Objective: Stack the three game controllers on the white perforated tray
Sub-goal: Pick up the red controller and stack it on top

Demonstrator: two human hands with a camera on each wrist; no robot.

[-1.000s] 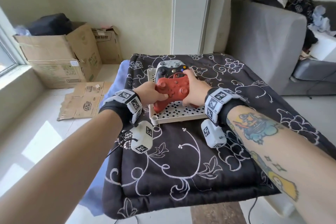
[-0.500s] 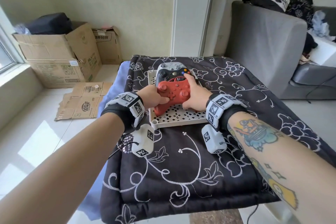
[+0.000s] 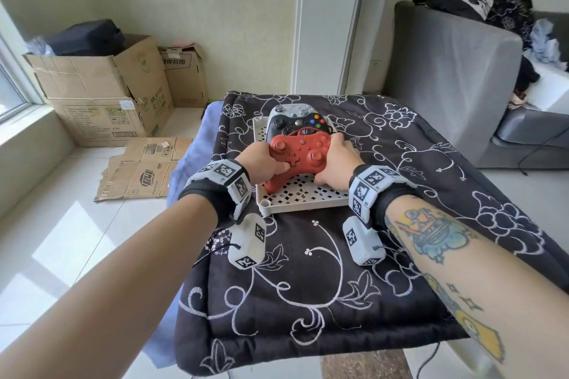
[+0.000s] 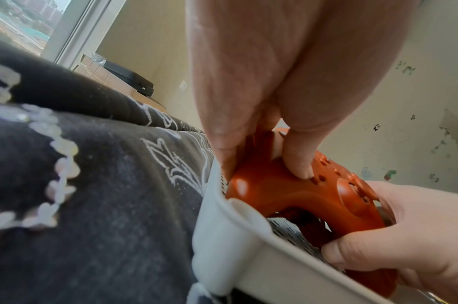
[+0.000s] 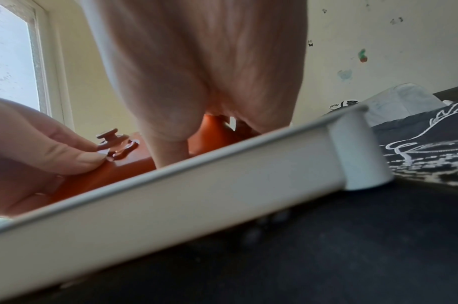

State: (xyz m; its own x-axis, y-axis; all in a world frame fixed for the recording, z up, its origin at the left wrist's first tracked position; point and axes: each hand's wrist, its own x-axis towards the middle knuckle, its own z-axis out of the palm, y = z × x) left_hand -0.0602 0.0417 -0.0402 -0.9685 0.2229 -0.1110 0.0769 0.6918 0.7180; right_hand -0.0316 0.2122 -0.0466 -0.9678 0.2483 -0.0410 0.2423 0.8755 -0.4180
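Note:
Both hands hold the red controller (image 3: 300, 156) over the white perforated tray (image 3: 303, 200). My left hand (image 3: 264, 163) grips its left handle, thumb on the face near the D-pad. My right hand (image 3: 334, 160) grips its right handle. The red controller's far edge leans on a black controller (image 3: 294, 124), which lies on a grey-white controller (image 3: 292, 108) at the tray's far end. In the left wrist view the red controller (image 4: 308, 193) tilts above the tray rim (image 4: 238, 228). In the right wrist view the tray wall (image 5: 196, 185) hides most of the red controller (image 5: 113, 170).
The tray sits on a table under a black floral cloth (image 3: 308, 280). A grey sofa (image 3: 455, 77) stands to the right. Cardboard boxes (image 3: 101, 92) and flattened cardboard (image 3: 144, 169) lie on the floor to the left.
The hands have kept their grip on the red controller, which sits slightly lower and nearer against the black one. The head view has shifted a little.

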